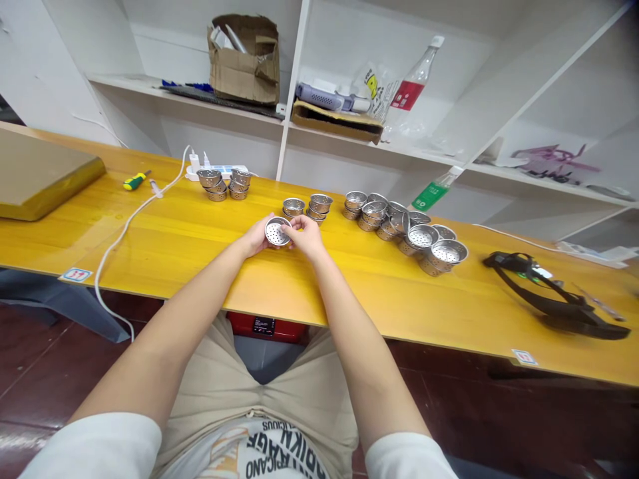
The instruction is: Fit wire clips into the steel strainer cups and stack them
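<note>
Between my hands is a small round metal cup with holes, its open side facing me, just above the table. My left hand grips its left side. The fingers of my right hand are pinched at its right rim, the thumb reaching inside. Right behind my hands stand two short stacks of like cups, a left one and a right one. Two more stacks stand farther left, and a cluster of several stacked cups is on the right.
A white cable crosses the table at left, near a screwdriver and a power strip. A large board lies far left. At right are a green-labelled bottle and a black headset. Shelves rise behind.
</note>
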Available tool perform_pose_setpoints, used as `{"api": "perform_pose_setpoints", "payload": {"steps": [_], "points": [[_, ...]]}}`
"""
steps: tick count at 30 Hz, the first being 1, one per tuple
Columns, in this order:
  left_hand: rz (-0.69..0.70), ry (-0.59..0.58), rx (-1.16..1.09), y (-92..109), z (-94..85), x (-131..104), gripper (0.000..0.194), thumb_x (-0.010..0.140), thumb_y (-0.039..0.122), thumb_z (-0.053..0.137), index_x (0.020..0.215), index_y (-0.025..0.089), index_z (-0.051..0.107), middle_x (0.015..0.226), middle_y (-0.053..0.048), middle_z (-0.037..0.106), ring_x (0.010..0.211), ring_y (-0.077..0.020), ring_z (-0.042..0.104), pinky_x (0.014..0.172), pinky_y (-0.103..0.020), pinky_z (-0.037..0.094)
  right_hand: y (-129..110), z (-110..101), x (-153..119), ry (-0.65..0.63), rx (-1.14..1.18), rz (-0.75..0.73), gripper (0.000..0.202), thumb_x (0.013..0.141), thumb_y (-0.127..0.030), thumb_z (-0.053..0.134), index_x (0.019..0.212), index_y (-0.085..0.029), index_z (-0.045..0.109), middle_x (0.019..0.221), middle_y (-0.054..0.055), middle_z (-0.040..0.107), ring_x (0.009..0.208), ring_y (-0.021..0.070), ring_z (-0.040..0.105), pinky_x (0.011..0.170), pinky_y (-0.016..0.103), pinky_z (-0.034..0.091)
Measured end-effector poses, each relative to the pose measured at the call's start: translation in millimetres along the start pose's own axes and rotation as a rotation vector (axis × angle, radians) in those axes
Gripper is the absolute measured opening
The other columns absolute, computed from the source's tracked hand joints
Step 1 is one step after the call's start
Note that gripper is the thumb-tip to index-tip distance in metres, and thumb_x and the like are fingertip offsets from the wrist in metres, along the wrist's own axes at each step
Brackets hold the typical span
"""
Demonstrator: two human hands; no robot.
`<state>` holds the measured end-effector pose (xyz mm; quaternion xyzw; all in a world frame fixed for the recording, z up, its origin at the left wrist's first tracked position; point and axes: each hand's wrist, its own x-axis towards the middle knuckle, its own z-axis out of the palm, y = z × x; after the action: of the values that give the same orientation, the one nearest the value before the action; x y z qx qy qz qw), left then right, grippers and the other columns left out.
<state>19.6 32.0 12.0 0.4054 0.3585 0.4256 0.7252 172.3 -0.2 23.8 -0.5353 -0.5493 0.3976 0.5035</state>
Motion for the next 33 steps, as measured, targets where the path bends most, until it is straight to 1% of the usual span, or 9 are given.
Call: {"api": "perform_pose_setpoints", "payload": {"steps": [5, 8, 13, 19, 23, 27, 33], "points": [[0.007, -0.008, 0.016, -0.4, -0.3, 0.0, 0.049, 0.11, 0.042, 0.036, 0.092, 0.012, 0.07, 0.072, -0.009, 0.073, 0.057, -0.0199, 0.068, 0.046, -0.026, 0.05, 2.1, -0.1, -1.3, 0.027, -0.13, -0.078, 0.023, 0.077, -0.03, 0.077, 0.086, -0.022, 0.058, 0.078, -0.004, 0.059, 0.057, 0.0112, 0.059, 0.045, 0.023, 0.054], [0.013, -0.015, 0.026, 0.3, 0.5, -1.0, 0.049, 0.11, 0.042, 0.035, 0.092, 0.012, 0.07, 0.072, -0.009, 0.073, 0.057, -0.0206, 0.069, 0.046, -0.026, 0.049, 4.7, 0.4, 0.1, 0.021, -0.125, -0.081, 0.022, 0.077, -0.03, 0.075, 0.087, -0.022, 0.057, 0.079, -0.004, 0.059, 0.055, 0.0111, 0.06, 0.045, 0.025, 0.055], [0.01, -0.001, 0.05, 1.5, 2.5, -2.4, 0.054, 0.111, 0.043, 0.03, 0.091, 0.013, 0.07, 0.064, -0.008, 0.07, 0.052, -0.0197, 0.067, 0.043, -0.026, 0.047, 11.0, 0.5, 5.9, -0.009, -0.078, -0.052, 0.024, 0.078, -0.03, 0.077, 0.087, -0.022, 0.057, 0.08, -0.004, 0.06, 0.053, 0.0115, 0.062, 0.047, 0.026, 0.057], [0.016, -0.035, 0.04, -0.4, -0.9, -0.2, 0.055, 0.107, 0.057, 0.042, 0.089, 0.013, 0.069, 0.065, -0.008, 0.072, 0.052, -0.0193, 0.067, 0.044, -0.025, 0.048, 8.7, 1.7, 4.2, -0.003, -0.069, -0.03, 0.022, 0.08, -0.028, 0.076, 0.086, -0.022, 0.056, 0.078, -0.004, 0.059, 0.05, 0.0112, 0.06, 0.045, 0.026, 0.056], [0.005, -0.034, 0.05, -0.3, 0.1, -0.2, 0.054, 0.108, 0.053, 0.038, 0.088, 0.014, 0.069, 0.065, -0.008, 0.072, 0.051, -0.0189, 0.067, 0.044, -0.025, 0.048, 4.6, 1.9, 1.2, 0.006, -0.053, -0.013, 0.022, 0.079, -0.026, 0.077, 0.084, -0.022, 0.056, 0.075, -0.005, 0.057, 0.049, 0.0111, 0.06, 0.043, 0.025, 0.054], [0.008, -0.024, 0.06, -0.3, 1.4, 0.5, 0.053, 0.11, 0.047, 0.033, 0.088, 0.014, 0.069, 0.065, -0.008, 0.071, 0.053, -0.0189, 0.067, 0.045, -0.025, 0.048, 5.8, 1.4, 1.4, 0.009, -0.046, -0.017, 0.026, 0.077, -0.027, 0.08, 0.084, -0.022, 0.056, 0.075, -0.005, 0.058, 0.048, 0.0111, 0.06, 0.042, 0.025, 0.054], [0.003, -0.052, 0.056, -2.5, -0.9, 3.7, 0.056, 0.109, 0.051, 0.036, 0.084, 0.014, 0.068, 0.063, -0.008, 0.07, 0.048, -0.0178, 0.064, 0.043, -0.025, 0.047, 10.6, 2.0, 3.5, 0.01, -0.057, -0.029, 0.024, 0.078, -0.031, 0.077, 0.084, -0.022, 0.055, 0.075, -0.006, 0.058, 0.048, 0.0106, 0.059, 0.041, 0.024, 0.053]]}}
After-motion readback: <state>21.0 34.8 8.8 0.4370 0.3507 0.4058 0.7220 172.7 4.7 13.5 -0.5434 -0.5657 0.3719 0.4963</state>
